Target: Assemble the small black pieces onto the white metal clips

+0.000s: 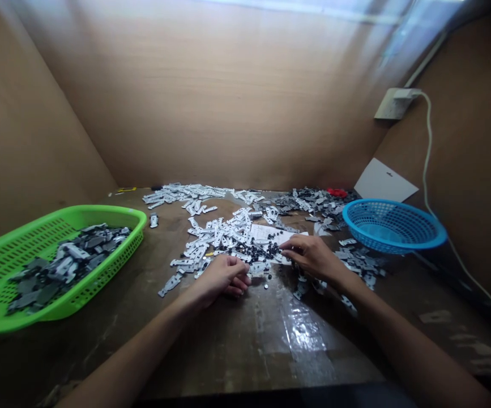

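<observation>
**Q: Report on the hands, please.**

A: Small dark round bits [262, 252] lie in a loose heap on a sheet of white paper [273, 235], at its near edge. The right hand [313, 258] is at that heap, fingers reaching in from the paper's right side, with the fingertips [282, 245] together or nearly so. The left hand [223, 276] rests just in front of the paper, its fingers curled under. From where I stand I cannot tell whether either hand is gripping anything.

**Q: Is the handling sound?**

A: In my judgement, yes. Both hands are low and close to the heap, which suits bits this small. A few have strayed onto the table [249, 351] just in front of the paper, so slow fingers would be advisable there.

**Q: And the containers?**

A: A green basket [113, 211] stands well left of the paper, holding a heap of dark grey and pale flat pieces [64, 266]. A blue basket [392, 226] sits beyond the paper to the right, and its inside is only partly in view. Pale flat pieces [215, 238] lie loose around the paper, not in either basket.
</observation>
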### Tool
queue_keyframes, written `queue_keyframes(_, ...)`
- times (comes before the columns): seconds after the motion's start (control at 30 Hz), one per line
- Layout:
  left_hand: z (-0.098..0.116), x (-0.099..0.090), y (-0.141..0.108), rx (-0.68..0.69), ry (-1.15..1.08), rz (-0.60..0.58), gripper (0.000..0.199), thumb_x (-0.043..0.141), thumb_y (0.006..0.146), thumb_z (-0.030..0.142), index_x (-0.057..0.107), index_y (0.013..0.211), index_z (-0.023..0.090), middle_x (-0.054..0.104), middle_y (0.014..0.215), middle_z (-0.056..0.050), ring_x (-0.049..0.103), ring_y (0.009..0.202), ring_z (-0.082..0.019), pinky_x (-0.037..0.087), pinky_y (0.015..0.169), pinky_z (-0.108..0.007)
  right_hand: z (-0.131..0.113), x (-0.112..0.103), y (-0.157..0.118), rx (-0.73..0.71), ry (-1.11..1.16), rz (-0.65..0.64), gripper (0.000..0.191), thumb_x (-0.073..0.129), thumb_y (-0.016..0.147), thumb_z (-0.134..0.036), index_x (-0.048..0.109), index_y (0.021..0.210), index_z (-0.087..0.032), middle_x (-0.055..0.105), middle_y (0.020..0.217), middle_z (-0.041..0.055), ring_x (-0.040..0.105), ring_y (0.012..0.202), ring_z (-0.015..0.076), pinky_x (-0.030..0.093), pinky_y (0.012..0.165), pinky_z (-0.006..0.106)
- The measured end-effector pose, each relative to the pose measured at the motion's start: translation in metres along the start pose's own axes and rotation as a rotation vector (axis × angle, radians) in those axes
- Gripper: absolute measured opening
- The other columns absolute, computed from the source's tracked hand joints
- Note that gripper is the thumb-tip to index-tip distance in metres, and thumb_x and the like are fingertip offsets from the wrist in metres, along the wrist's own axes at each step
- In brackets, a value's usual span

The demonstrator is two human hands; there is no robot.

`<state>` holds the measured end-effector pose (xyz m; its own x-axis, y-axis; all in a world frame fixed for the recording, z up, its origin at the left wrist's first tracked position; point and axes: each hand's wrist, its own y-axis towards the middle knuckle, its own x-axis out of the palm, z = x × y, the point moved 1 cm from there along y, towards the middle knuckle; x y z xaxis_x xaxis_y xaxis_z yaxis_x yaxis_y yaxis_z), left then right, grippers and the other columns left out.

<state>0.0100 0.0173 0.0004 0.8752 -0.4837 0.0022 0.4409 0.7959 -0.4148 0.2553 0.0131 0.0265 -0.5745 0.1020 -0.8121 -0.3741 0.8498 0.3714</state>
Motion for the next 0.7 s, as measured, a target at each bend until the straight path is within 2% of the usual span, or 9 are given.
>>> queue_keyframes(0.27, -0.002, 0.004, 0.000, -0.008, 0.016, -0.035, 0.028, 0.062, 0.068, 0.040, 0.056, 0.073, 0.014, 0.067, 0.071, -0.008, 0.061, 0.056, -0.012, 0.047, 0.047, -0.019, -0.022, 0.002, -0.002, 0.085, 0.206, 0.048, 0.014, 0.060, 0.079, -0.029, 0.067, 0.086, -0.019, 0.069, 0.080, 0.0020, 0.063, 0.072, 0.0149, 0.048, 0.065, 0.025)
queue_keyframes(0.47, -0.005, 0.009, 0.000, -0.011, 0.033, -0.050, 0.028, 0.062, 0.068, 0.041, 0.057, 0.072, 0.013, 0.067, 0.071, -0.008, 0.061, 0.055, -0.012, 0.047, 0.047, -0.019, -0.040, 0.013, -0.006, -0.056, 0.242, -0.004, 0.016, 0.064, 0.077, -0.034, 0.065, 0.075, -0.018, 0.067, 0.070, 0.0025, 0.060, 0.063, 0.0133, 0.045, 0.057, 0.023)
queue_keyframes(0.57, -0.005, 0.009, 0.000, -0.009, 0.021, -0.053, 0.027, 0.061, 0.069, 0.039, 0.057, 0.072, 0.013, 0.067, 0.070, -0.008, 0.062, 0.056, -0.013, 0.047, 0.047, -0.019, -0.043, 0.017, -0.007, -0.085, 0.276, -0.008, 0.012, 0.063, 0.079, -0.031, 0.066, 0.080, -0.020, 0.067, 0.075, 0.0029, 0.061, 0.068, 0.0140, 0.046, 0.061, 0.024)
queue_keyframes(0.7, -0.006, 0.008, 0.000, -0.009, 0.014, -0.061, 0.026, 0.061, 0.070, 0.038, 0.057, 0.073, 0.013, 0.067, 0.070, -0.008, 0.062, 0.055, -0.013, 0.047, 0.048, -0.020, -0.043, 0.019, -0.007, -0.049, 0.331, -0.001, 0.014, 0.059, 0.082, -0.028, 0.067, 0.091, -0.021, 0.068, 0.084, 0.0026, 0.063, 0.075, 0.0145, 0.048, 0.066, 0.025)
